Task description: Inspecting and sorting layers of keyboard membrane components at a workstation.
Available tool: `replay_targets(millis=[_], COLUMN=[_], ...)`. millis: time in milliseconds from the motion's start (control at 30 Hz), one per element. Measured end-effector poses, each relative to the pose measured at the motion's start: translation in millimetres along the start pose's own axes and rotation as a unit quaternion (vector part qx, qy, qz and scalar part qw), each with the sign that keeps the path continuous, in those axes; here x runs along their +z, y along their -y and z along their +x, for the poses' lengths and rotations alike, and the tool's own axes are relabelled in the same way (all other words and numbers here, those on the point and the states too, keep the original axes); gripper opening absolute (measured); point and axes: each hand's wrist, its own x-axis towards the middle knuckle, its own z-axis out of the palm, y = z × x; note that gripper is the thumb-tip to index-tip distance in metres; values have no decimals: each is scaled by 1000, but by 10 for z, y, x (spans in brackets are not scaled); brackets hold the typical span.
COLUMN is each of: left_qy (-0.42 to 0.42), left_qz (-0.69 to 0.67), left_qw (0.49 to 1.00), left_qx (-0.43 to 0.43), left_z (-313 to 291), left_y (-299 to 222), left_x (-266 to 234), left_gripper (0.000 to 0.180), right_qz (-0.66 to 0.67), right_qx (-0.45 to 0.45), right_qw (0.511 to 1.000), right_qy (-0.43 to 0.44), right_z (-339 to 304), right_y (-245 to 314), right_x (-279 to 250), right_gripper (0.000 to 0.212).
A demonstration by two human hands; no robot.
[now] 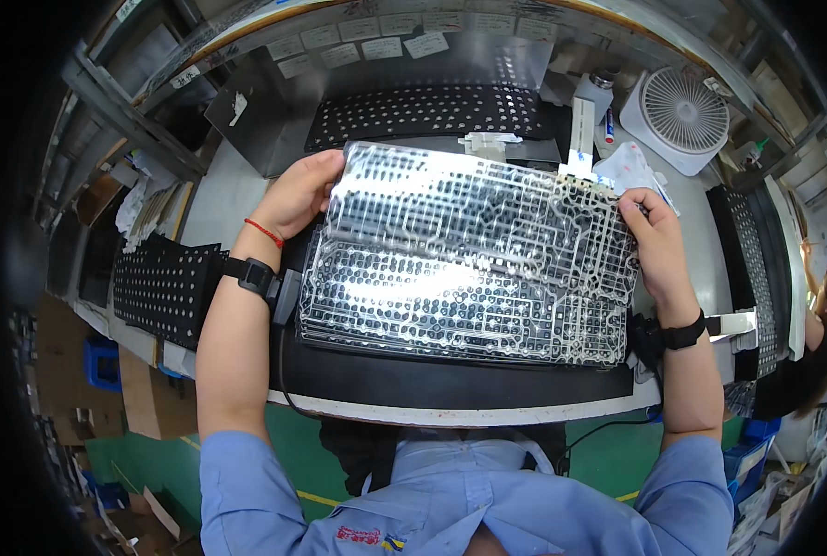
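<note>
Between my two hands is a clear plastic sheet printed with silvery circuit traces (469, 199), like a keyboard membrane. My left hand (300, 190) is closed on its left edge near the upper corner. At the opposite end, my right hand (650, 227) pinches the upper right corner. The held sheet is tilted, its far edge raised. Under it lies a stack of similar clear printed sheets (413, 310), partly covered by the held one. The stack rests on a black mat (451, 382) at the bench's front edge. Glare hides part of the traces.
Perforated black sheets lie at the back (423, 109) and left (168, 287). A white fan (680, 116), a bottle (594, 91) and a marker (609, 125) stand back right. Black cables run beside both wrists. Another person (826, 320) is at the far right.
</note>
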Motion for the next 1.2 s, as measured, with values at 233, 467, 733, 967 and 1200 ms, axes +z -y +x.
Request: replay_targets(millis=[233,467,733,967,1200], left_qy=[-105,-139,-156,-107,-158], left_qz=[-47,-40,-28,-39,-32], left_qw=[992,988,985,989,985], left_qx=[60,62,68,89,59], left_z=[57,80,69,4,-21], left_y=[61,61,52,45,-67], left_x=[-16,16,16,-134,107], left_gripper=[16,13,10,17,26], right_qz=[65,57,52,25,62], right_qx=[-7,-15,-36,-47,-71], right_qw=[998,998,997,997,993], right_qy=[-17,-15,-31,-54,-67], right_z=[19,34,40,4,16], right_y=[15,-39,-43,-1,-24], right_x=[23,-12,-17,-41,-87], right_gripper=[18,17,16,20,24])
